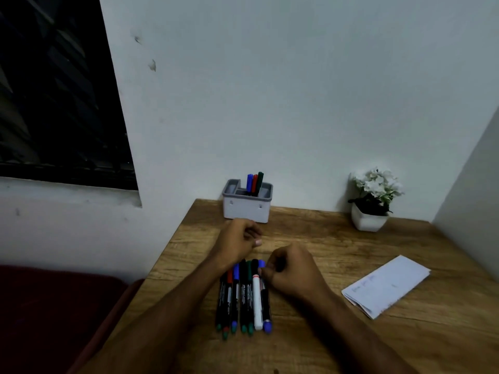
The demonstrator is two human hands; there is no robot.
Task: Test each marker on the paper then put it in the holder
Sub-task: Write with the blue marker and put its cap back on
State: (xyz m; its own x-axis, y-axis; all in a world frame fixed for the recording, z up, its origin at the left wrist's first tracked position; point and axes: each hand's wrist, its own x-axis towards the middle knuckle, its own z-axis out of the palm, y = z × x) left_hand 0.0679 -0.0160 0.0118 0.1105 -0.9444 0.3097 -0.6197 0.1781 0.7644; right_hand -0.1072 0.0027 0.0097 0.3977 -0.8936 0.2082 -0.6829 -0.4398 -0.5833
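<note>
Several markers [243, 298] lie side by side on the wooden table [310, 333], caps pointing away from me. My right hand [293, 268] rests at the right end of the row, its fingertips pinching the top of the rightmost blue-capped marker [266, 298]. My left hand [239, 237] hovers curled just beyond the row, nothing visible in it. A grey holder [247, 203] stands at the back against the wall with three markers [254, 182] upright in it: blue, red and green. A folded white paper [386, 286] with faint scribbles lies to the right.
A white pot with white flowers [371, 201] stands at the back right. Walls close off the table's back and right sides. Off the table's left edge sits a dark red seat [54, 306], below a dark window [59, 90].
</note>
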